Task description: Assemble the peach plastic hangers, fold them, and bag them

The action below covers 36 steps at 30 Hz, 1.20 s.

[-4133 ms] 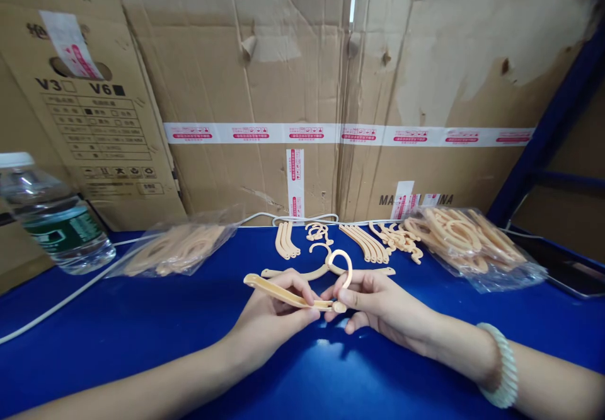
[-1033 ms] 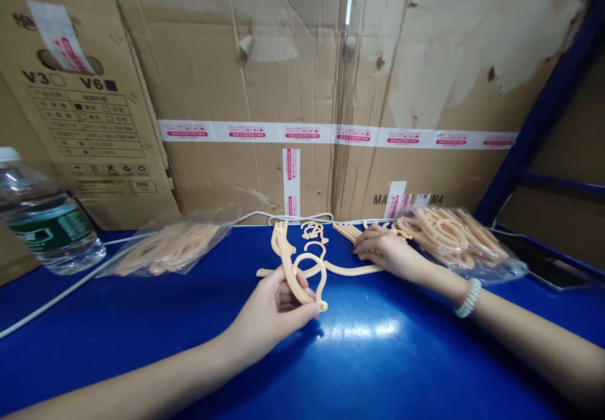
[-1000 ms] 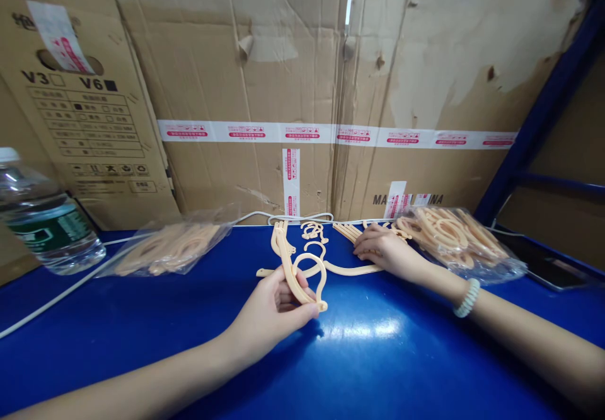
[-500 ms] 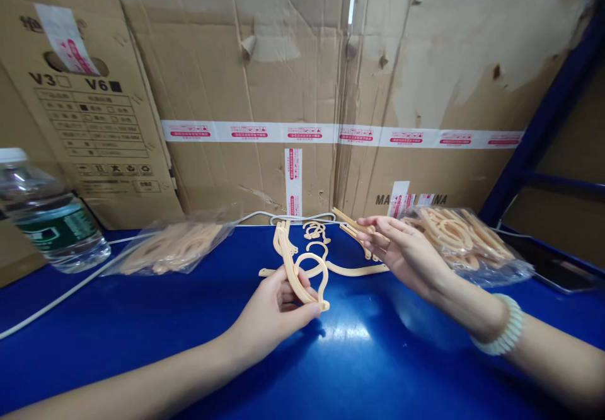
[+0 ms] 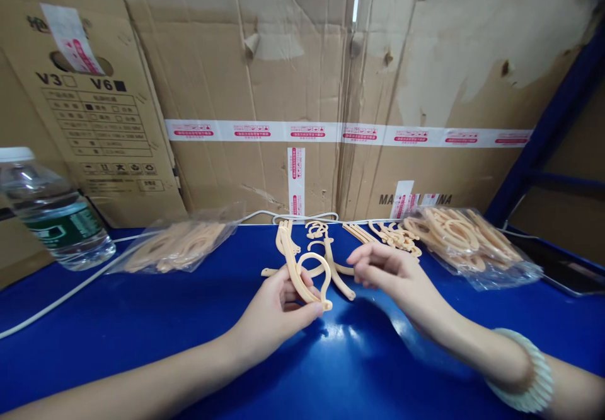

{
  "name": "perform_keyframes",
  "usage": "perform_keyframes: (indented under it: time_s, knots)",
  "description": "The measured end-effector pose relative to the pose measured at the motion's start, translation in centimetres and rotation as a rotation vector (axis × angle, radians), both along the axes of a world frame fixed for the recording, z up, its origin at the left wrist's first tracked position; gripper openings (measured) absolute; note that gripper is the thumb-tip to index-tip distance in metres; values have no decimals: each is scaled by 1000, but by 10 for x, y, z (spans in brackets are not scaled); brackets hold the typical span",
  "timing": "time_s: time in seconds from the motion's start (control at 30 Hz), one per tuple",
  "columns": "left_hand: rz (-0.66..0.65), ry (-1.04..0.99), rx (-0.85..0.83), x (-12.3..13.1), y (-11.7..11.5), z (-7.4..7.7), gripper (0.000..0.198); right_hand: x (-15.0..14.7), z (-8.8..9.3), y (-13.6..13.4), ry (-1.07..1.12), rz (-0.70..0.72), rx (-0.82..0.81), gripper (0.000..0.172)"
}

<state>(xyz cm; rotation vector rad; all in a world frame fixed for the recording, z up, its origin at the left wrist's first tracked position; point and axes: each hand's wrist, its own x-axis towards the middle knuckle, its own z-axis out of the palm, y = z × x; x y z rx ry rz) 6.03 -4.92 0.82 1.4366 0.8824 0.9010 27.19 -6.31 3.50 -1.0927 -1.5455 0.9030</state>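
My left hand (image 5: 276, 309) is closed around a cream plastic folding hanger (image 5: 293, 268), its arms folded together and its round hook loop standing up at the right. My right hand (image 5: 392, 275) hovers over the table to the right, fingers loosely bent and apart, with nothing visible in it. Just left of its fingertips, a curved hanger arm (image 5: 336, 275) lies across other cream hanger parts. Behind these lie small loose hooks (image 5: 316, 229). Further right are several straight hanger arms (image 5: 358, 233) and a pile of hooks (image 5: 394, 236).
Clear bags of cream hanger parts lie at left (image 5: 177, 246) and right (image 5: 466, 243). A water bottle (image 5: 66, 231) stands at far left, near a white cable (image 5: 61, 313). A dark flat device (image 5: 562, 272) is at right. Cardboard (image 5: 250, 174) walls the back of the blue table (image 5: 189, 325).
My right hand has moved down and toward me, letting go of a hanger arm. A curved arm now lies across the parts in the middle. My left hand keeps its hold.
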Motion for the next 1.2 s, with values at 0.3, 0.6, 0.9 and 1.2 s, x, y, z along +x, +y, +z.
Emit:
perform_keyframes:
  time_s: [0.3,0.6,0.9,1.2]
  knots:
    - [-14,-10,12,0,0,0,33,5,-20,3,-1042,-99,416,24]
    - [-11,-25,17,0,-1,1,31,8,-16,11,-402,5,48,27]
    - [-18,-36,15,-1,0,-2,33,-9,-16,-1,298,224,-348,39]
    - [-48,3,32,0,-1,1,31,-15,-29,-5,391,298,-437,40]
